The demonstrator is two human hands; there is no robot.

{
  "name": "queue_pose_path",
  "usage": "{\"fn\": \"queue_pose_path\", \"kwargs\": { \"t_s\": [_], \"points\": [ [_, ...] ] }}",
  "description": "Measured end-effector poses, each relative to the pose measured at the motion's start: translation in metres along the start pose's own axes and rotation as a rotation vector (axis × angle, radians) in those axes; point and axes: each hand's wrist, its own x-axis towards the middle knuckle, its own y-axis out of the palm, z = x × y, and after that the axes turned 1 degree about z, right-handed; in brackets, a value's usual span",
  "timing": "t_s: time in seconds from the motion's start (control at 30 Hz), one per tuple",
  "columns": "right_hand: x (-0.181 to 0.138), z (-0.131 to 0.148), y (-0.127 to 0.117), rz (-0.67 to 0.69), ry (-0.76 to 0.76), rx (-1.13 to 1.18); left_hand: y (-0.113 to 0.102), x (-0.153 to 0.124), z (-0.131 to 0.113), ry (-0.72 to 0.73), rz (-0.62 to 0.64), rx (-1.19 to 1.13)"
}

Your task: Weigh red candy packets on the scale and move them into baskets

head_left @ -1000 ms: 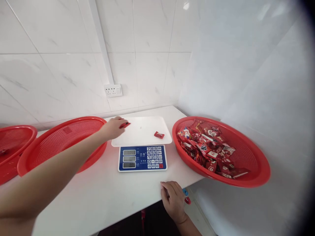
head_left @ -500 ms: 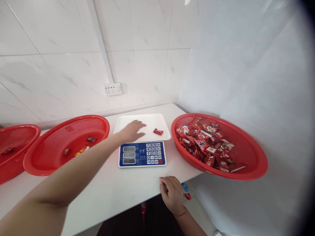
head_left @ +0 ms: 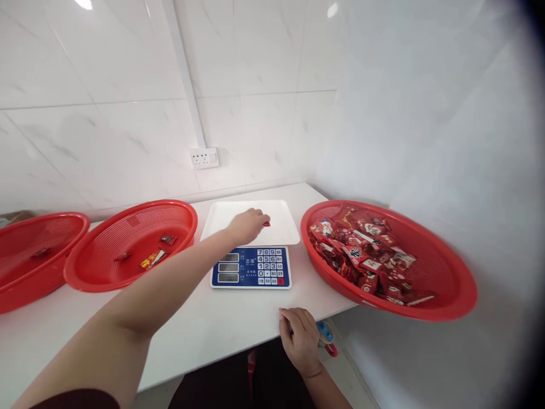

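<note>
My left hand [head_left: 248, 226] reaches over the white weighing tray [head_left: 221, 212] of a scale. Its fingertips pinch a small red wrapped candy [head_left: 267, 224], most of which is covered by the fingers. The scale's blue keypad panel [head_left: 252, 267], with three displays on its left, faces me below the tray. At the front edge of the table, my right hand [head_left: 300, 339] rests with its fingers curled in, and nothing shows in it.
A large red basket [head_left: 451, 284] on the right holds many red-wrapped snacks [head_left: 357, 250]. To the left stand another red basket [head_left: 106, 230] with several packets and a further red basket [head_left: 25, 284]. A wall socket [head_left: 204, 158] sits behind the white table [head_left: 204, 324].
My left hand has moved right across the tray and closed its fingers on the candy. My right hand stays at the table edge. The view has shifted slightly.
</note>
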Motion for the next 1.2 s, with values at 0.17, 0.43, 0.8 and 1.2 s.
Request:
{"fn": "queue_pose_path", "kwargs": {
  "t_s": [0.17,0.43,0.8,1.2],
  "points": [
    [-0.004,-0.004,0.000,0.019,-0.036,0.021,-0.049,-0.073,0.068,-0.296,-0.113,0.027],
    [-0.003,-0.003,-0.003,0.054,-0.028,0.024,-0.045,-0.143,0.102,-0.564,-0.178,0.016],
    [0.019,0.010,-0.024,0.276,0.132,0.013,0.089,-0.159,-0.044,0.426,-0.285,-0.338],
    [0.139,-0.067,-0.148,0.391,0.575,-0.393,0.113,-0.144,-0.060,0.133,0.247,-1.015]
  ]
}}
